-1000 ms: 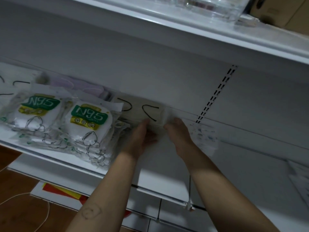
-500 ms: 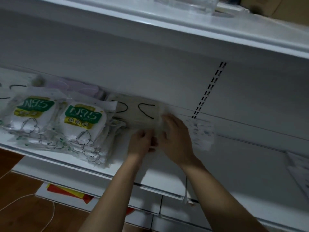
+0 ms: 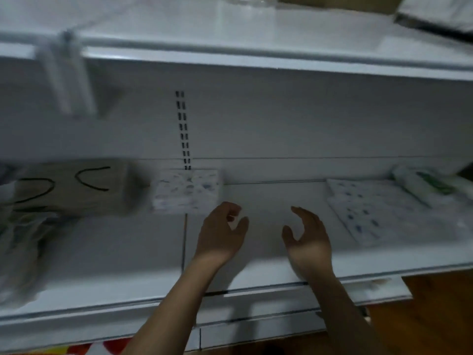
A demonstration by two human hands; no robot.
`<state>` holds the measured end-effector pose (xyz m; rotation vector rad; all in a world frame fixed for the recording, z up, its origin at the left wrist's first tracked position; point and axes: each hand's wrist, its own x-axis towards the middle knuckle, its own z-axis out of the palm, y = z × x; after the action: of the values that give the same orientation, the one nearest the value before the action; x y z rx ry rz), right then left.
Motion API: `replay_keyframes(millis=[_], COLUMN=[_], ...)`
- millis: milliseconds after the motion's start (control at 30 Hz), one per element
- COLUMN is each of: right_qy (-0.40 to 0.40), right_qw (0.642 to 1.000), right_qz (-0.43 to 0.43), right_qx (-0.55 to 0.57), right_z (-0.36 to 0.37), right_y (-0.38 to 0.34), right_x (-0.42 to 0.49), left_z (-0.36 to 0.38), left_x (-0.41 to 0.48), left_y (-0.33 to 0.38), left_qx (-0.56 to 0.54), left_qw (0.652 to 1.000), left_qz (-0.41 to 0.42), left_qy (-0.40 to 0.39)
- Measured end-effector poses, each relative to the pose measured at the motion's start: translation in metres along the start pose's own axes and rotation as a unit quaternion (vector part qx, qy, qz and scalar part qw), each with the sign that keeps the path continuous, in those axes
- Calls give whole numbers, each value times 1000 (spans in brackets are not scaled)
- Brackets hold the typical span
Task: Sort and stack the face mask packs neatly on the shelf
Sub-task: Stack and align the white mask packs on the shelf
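From the head camera, both hands hang over a bare stretch of the shelf (image 3: 266,254), apart from each other and holding nothing. The left hand (image 3: 221,234) has its fingers loosely curled toward the palm. The right hand (image 3: 305,239) is looser, with its fingers half spread and its palm turned inward. Neither touches a pack.

The mask packs sit in separate groups along the shelf:

- **Far left:** a heap of packs (image 3: 23,239), too blurred to read.
- **Back left:** the tan packs (image 3: 71,188) with black ear loops.
- **Just right of the tan packs:** a small dotted pack (image 3: 188,189) against the back wall, below the slotted strip (image 3: 183,129).
- **Right of the hands, well apart from that pack:** more dotted packs (image 3: 378,208) lying flat and slightly askew.
- **Far corner:** green-and-white packs (image 3: 430,185) behind the flat dotted ones.

An upper shelf (image 3: 230,26) runs overhead.

The sorting looks partly done — the left end is grouped by kind, and the tan packs form a fairly square pile. What seems left is the right end. The dotted packs lie in two places and likely belong together, and the green-and-white ones in the corner look loosely dropped rather than stacked. With the hands empty and nearest the gap between the two dotted groups, the next pick is probably one of those.
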<state>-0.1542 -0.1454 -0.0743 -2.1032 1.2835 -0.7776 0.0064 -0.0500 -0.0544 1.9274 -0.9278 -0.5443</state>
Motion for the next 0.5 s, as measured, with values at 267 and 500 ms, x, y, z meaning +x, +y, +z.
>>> replay_keyframes(millis=[267,500], right_qy=[117,130], right_qw=[990,982], right_qz=[59,104], right_qx=[-53,-85], right_z=[-97,-160], right_y=[124,197], right_x=[34,72], left_z=[131,216], left_x=[6,29], left_y=[76,118], left_qx=[9,-211], left_qw=[988,935], left_qz=[-33,-253], left_qy=[-148,-128])
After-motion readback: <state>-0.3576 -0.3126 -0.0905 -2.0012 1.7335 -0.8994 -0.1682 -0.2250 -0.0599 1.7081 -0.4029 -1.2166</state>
